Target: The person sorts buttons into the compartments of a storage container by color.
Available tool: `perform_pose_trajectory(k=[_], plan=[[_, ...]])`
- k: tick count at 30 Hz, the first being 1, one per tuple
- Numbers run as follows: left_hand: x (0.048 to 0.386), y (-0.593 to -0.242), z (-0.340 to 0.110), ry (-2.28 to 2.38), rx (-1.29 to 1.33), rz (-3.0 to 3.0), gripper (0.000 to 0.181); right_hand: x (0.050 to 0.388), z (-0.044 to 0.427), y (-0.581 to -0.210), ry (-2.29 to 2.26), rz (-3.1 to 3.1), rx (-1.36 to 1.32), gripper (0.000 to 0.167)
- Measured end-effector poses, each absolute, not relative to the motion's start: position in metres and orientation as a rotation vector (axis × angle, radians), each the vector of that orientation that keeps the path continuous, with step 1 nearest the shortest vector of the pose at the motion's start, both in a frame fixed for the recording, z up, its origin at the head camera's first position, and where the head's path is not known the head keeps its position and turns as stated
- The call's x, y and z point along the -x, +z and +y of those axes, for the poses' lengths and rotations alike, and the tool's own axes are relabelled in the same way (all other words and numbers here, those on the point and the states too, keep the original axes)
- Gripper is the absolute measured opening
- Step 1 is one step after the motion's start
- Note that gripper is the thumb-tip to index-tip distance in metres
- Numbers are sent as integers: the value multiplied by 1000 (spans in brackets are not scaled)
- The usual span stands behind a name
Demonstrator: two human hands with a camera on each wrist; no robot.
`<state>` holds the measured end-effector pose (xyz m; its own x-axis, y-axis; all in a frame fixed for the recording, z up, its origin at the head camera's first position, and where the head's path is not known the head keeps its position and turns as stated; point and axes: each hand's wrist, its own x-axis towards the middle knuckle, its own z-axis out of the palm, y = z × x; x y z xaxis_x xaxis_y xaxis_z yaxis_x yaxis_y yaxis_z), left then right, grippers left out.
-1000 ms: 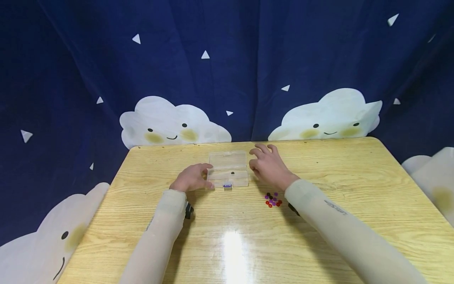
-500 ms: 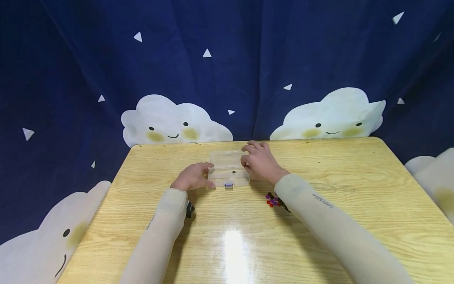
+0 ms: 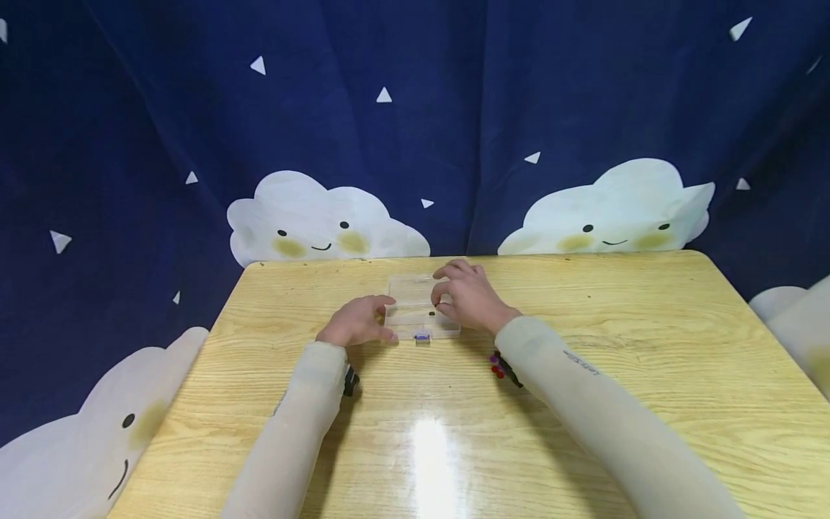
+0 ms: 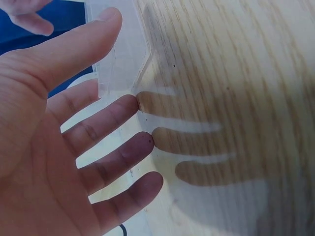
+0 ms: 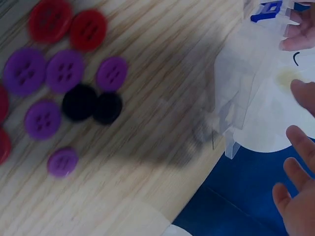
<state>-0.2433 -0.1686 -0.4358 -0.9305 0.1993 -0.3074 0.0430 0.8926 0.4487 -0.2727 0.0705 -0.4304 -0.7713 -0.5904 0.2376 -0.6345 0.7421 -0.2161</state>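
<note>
A clear plastic box [image 3: 405,333] with a blue-marked latch lies with its lid [image 3: 407,288] folded back. One small black button [image 3: 431,313] sits inside it. My left hand [image 3: 355,322] holds the box's left end, thumb at the front corner and forefinger near the hinge. In the left wrist view, the other fingers [image 4: 123,152] stay fairly straight and spread. Over the box's right half, my right hand [image 3: 472,299] pinches a small dark button between thumb and forefinger, mostly hidden. The right wrist view shows some right-hand fingers [image 5: 298,169] but not that button.
Loose purple buttons [image 5: 65,71], red buttons [image 5: 88,30] and black buttons [image 5: 79,102] lie on the wooden table [image 3: 415,389], partly under my right forearm in the head view. A blue curtain [image 3: 402,144] with cloud shapes hangs behind the table's far edge.
My right hand has moved left from beside the box to over its right half, carrying the small dark button. The left hand has stayed at the box's left end.
</note>
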Motion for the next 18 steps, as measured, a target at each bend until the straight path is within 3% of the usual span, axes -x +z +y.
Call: perform_pose_trajectory(k=[7,18], plan=[[244,-434,-169,628,-194,2716,77,276,66,-431,672,-2832,-973,5],[242,-434,-169,664,-165,2693,77,280,60,-436,600,-2886,-905,5]])
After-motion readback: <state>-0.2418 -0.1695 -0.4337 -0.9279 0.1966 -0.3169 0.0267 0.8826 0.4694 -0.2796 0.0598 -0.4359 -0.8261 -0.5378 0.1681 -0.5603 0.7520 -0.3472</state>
